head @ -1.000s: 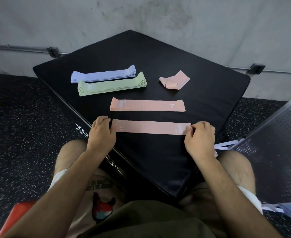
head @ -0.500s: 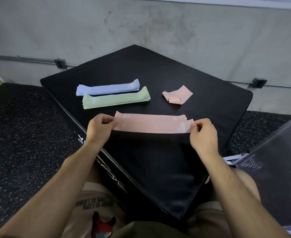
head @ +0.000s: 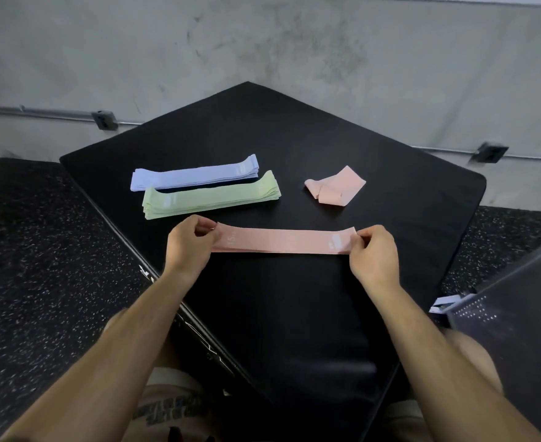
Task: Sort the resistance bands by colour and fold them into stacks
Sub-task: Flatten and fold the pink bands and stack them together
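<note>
Flat pink bands (head: 281,241) lie stretched out across the middle of the black padded box (head: 390,193), one on top of another. My left hand (head: 189,247) pinches their left end and my right hand (head: 374,253) pinches their right end. Behind them sit a stack of green bands (head: 211,196) and, further back, a stack of lilac bands (head: 195,173). A crumpled pink band (head: 336,190) lies loose at the back right.
A concrete wall with a conduit pipe (head: 39,111) runs behind the box. Speckled rubber floor (head: 33,250) surrounds it. A perforated dark metal panel (head: 517,330) stands at the right, with a lilac band end (head: 444,304) poking out beside it.
Both hands lifted the near pink band and carried it back onto the second pink band, so the two now lie together. The camera tilted up.
</note>
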